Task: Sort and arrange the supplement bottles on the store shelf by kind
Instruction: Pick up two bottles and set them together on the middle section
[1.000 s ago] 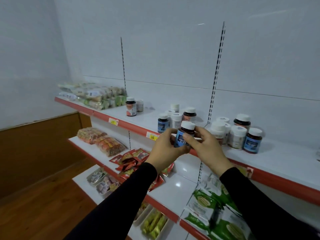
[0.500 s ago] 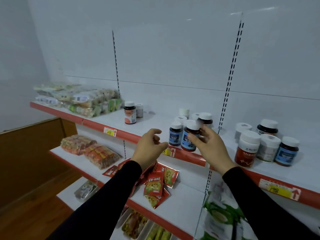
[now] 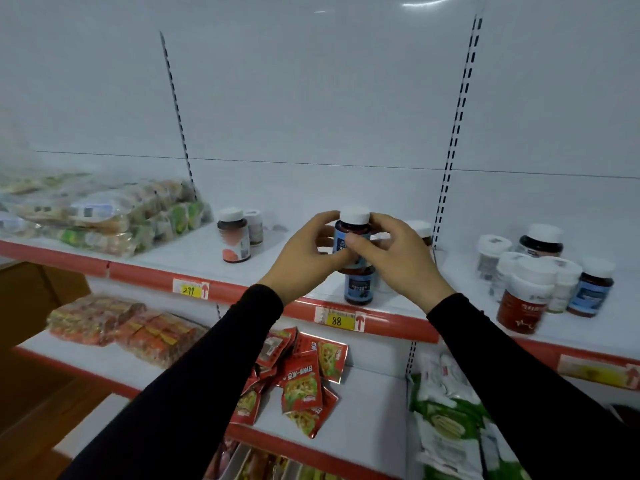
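A: Both hands up at the top shelf: left hand (image 3: 304, 258) and right hand (image 3: 398, 261) each curled round one dark brown plastic supplement bottle with a white screw cap and blue label (image 3: 351, 233), gripping it from either side. Held upright, just above a second blue-labelled brown bottle (image 3: 359, 285) standing at the near edge of the white shelf with the red front lip (image 3: 145, 271).

B: Touching the lower one, or clear of it?

A: Cannot tell; fingers hide the gap. Looks stacked or about to be.

B: Orientation of the held bottle?

A: Long axis vertical, cap up, label facing near, toward the camera. Same for the one beneath.

B: Risks from here?

A: Probably a topple. A round base set on a narrow cap has little footing; any off-centre placement or a sideways nudge on release could tip the top bottle off the near edge, down toward the red snack packets (image 3: 304, 382) on the shelf below. Lower bottle sits right at the lip too, so a push might take both.

B: Neighbours?

A: Brown bottle with a white cap and orange-marked label (image 3: 233, 239) well apart to the left, a small pale one just behind it. To the right, a mixed cluster: red-labelled white-capped bottle (image 3: 523, 299), another blue-labelled one (image 3: 592, 289), several pale jars. Kinds still mingled there, so sorting seems far from finished.
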`<state>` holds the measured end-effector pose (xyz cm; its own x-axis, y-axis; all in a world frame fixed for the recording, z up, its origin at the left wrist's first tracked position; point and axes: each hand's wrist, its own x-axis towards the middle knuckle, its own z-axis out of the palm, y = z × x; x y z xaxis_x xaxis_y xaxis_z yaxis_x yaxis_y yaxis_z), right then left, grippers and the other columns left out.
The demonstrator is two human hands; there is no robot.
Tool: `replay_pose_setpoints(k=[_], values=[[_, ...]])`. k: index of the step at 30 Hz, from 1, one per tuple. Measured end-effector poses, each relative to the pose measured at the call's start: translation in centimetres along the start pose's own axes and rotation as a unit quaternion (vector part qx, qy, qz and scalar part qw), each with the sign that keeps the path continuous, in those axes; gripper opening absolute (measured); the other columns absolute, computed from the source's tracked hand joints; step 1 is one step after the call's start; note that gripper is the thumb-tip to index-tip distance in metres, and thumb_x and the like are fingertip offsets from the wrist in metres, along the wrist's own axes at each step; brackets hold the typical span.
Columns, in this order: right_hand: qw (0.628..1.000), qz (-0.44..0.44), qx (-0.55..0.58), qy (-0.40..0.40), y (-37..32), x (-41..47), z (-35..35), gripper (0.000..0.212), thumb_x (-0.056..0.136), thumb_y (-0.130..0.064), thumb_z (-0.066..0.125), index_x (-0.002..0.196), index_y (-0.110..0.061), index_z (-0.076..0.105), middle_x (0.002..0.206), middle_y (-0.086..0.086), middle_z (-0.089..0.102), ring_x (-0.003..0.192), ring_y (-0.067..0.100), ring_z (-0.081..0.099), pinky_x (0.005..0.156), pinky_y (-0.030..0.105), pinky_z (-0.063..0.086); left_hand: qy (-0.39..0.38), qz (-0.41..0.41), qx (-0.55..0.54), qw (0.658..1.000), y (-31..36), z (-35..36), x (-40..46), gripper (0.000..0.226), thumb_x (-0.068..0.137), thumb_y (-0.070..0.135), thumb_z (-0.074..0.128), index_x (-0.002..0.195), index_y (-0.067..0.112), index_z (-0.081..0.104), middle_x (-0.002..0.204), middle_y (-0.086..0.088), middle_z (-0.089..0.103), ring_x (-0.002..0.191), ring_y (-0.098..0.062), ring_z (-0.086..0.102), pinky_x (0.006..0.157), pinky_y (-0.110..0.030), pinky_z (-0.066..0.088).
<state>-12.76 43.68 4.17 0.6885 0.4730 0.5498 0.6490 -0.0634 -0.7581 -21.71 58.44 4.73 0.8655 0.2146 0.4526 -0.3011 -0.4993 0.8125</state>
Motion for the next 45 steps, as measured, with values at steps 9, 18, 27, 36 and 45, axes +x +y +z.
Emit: replay_pose_setpoints(k=[9,18,27,36,45], values=[[0.988,0.078,-0.091,0.098,0.1,-1.7,3.0,0.044,0.089,-0.044,0.065,0.128,-0.026,0.059,0.113,-0.008,0.061,0.092,-0.005,0.061,0.071,0.008,0.046,-0.052,-0.013,-0.043,0.998,-4.3,-3.2,1.0,0.049,0.083,0.019,0.075,0.127,0.025,0.054,0.114,0.004,0.066,0.103,-0.006,0.065,0.083,-0.021,0.053],[0.966,0.141,-0.126,0.175,2.9,-3.0,1.5,0.029,0.090,-0.043,0.063,0.112,-0.025,0.063,0.099,-0.016,0.064,0.081,-0.015,0.057,0.063,-0.001,0.039,-0.031,-0.071,-0.038,0.996,-7.9,-3.4,1.5,0.054,0.081,0.016,0.076,0.128,0.022,0.050,0.119,-0.002,0.062,0.105,-0.017,0.063,0.090,-0.036,0.053],[0.972,0.171,-0.147,0.064,5.8,-3.1,2.9,0.043,0.092,-0.045,0.062,0.130,-0.026,0.056,0.124,-0.007,0.065,0.098,0.002,0.058,0.072,0.007,0.038,-0.053,-0.097,-0.014,0.994,-8.8,-0.7,2.9,0.054,0.077,0.010,0.077,0.123,0.021,0.050,0.118,-0.004,0.062,0.100,-0.019,0.064,0.083,-0.032,0.054],[0.971,0.167,-0.162,0.051,6.0,-3.2,2.9,0.023,0.091,-0.045,0.061,0.114,-0.039,0.056,0.090,-0.030,0.057,0.082,-0.017,0.055,0.063,0.000,0.039,-0.106,-0.082,0.021,0.991,-9.3,-0.9,2.9,0.057,0.077,0.016,0.079,0.124,0.023,0.048,0.117,-0.002,0.063,0.101,-0.018,0.065,0.087,-0.038,0.056],[0.969,0.169,-0.174,0.042,5.8,-3.1,2.8,0.036,0.092,-0.047,0.059,0.123,-0.028,0.061,0.111,-0.009,0.068,0.099,0.004,0.064,0.079,0.015,0.046,-0.158,-0.066,0.037,0.985,-9.4,-1.4,3.5,0.061,0.078,0.022,0.080,0.129,0.028,0.047,0.114,0.005,0.064,0.099,-0.006,0.062,0.077,-0.020,0.048]])
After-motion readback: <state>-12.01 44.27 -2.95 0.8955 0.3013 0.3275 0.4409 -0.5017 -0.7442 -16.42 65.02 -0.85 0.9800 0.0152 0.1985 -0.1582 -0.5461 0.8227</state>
